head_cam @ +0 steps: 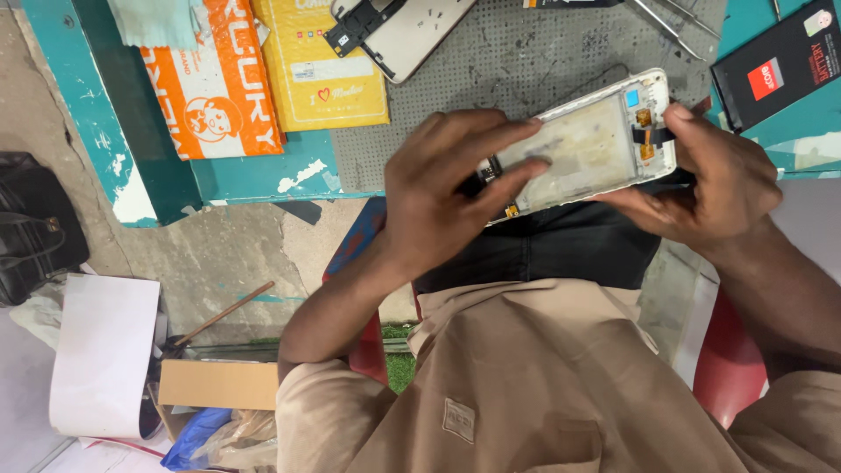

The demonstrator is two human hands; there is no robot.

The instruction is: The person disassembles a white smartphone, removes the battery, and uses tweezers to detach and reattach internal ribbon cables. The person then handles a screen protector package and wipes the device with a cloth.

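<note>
An opened white phone frame (pixel 596 149) with its bare inner tray showing is held over my lap, in front of the table's edge. My left hand (pixel 447 188) grips its left end, with the fingers lying across the tray. My right hand (pixel 714 180) holds the right end, thumb near the small orange flex connectors by the camera cutout. Both hands are closed on the same phone.
A grey perforated mat (pixel 526 61) covers the teal table (pixel 254 175). On it lie another phone chassis (pixel 399 31), tweezers (pixel 670 26), a black battery box (pixel 780 61), and orange (pixel 215 83) and yellow (pixel 315 61) padded envelopes. A black bag (pixel 35 228), white paper and a cardboard box sit on the floor at left.
</note>
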